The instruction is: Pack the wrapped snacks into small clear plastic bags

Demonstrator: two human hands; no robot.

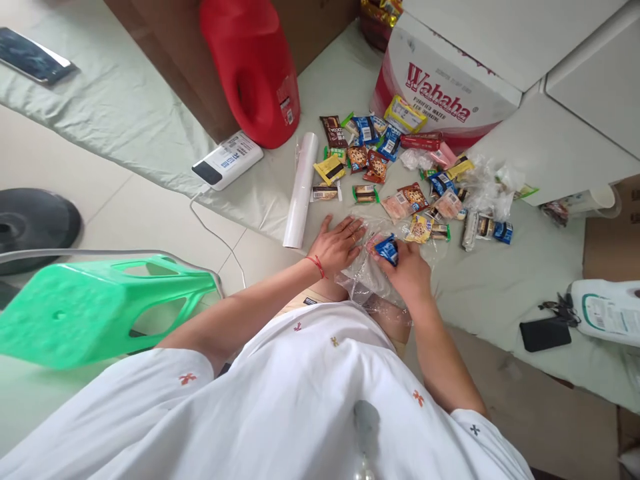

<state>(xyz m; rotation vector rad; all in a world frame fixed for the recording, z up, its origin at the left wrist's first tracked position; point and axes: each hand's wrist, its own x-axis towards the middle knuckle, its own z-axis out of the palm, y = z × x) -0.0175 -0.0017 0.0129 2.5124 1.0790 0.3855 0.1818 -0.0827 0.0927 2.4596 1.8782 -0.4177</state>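
Note:
My left hand [340, 248] lies flat with its fingers stretched out on the left side of a clear plastic bag [365, 280]. In my right hand [411, 272] is a blue snack packet [387, 249], pinched over the bag. Something pinkish shows beside that packet, too covered to make out. Just beyond my hands lie several small wrapped snacks: a yellow packet [330, 169], a brown cookie packet [376, 167], a pink-and-white packet [397, 205] and a yellow cookie packet [419, 229]. Left of them rests a roll of clear plastic [301, 190].
Behind the snacks stands a Wahaha carton [445, 87]. A red jug [255, 73] and a white power bank [235, 159] with a cable are at the left. Crumpled clear bags [487, 187] lie to the right. A green stool [100, 310] stands on the floor.

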